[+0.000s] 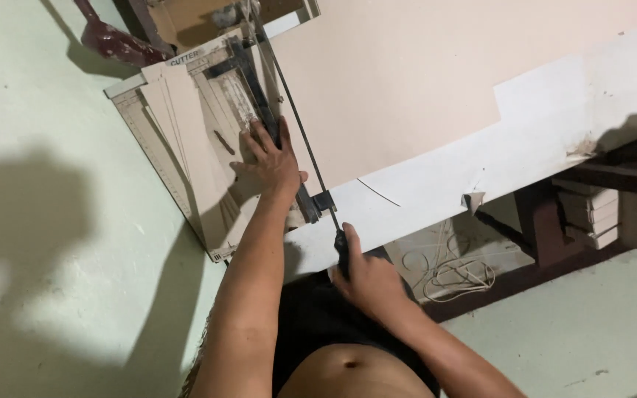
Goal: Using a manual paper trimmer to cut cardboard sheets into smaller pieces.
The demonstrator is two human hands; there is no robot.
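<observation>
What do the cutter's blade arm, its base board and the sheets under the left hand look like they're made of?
Blade arm: thin, dark, straight, probably metal. Base board: pale, matt, with printed ruler marks; wood or fibreboard, unclear. Sheets: cream, flat, matt, thin-edged, likely paper or card.

Left hand [273,163] pressed flat on paper sheets [204,140] on a guillotine paper cutter [158,151]; right hand [369,281] gripping the black handle [341,247] of the lowered cutter arm [296,125], table edge [436,188] alongside.

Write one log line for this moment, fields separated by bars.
left hand flat on paper on cutter board | right hand grips blade handle | blade arm slightly raised | table
</observation>
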